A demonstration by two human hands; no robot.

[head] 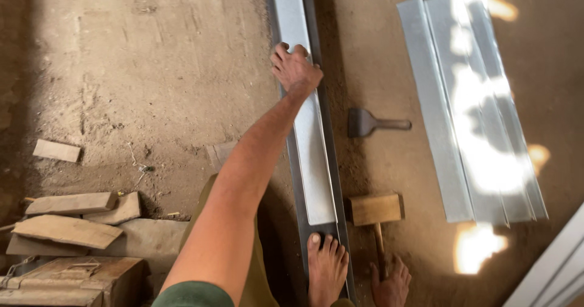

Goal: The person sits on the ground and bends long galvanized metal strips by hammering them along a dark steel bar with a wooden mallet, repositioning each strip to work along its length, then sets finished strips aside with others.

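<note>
A long metal strip [310, 155] lay on the dirt floor [170, 69]. It ran from the top middle of the frame down to the bottom middle. It was thin, flat and shiny grey, with a folded edge along one side. It rested on a longer, darker metal bar [331, 161] that stuck out a little on the right side.

The left hand [296, 69] was stretched out to the upper middle of the frame. It lay palm down on the strip. The fingers were bent and a bit spread, and they curled over the left edge of the strip. The fingertips pressed on the metal.

The right hand [391, 286] was at the bottom of the frame, right of the middle. It touched the handle of a wooden mallet [375, 212]. Whether its fingers were closed around the handle could not be told.

A bare foot [326, 270] stood on the lower end of the dark bar at the bottom of the frame.

A metal scraper [368, 123] lay on the floor just right of the strip. More shiny metal sheets [468, 112] lay at the upper right, with bright sun spots on them. Some wood pieces [70, 219] and a wooden box [79, 279] were at the lower left.
</note>
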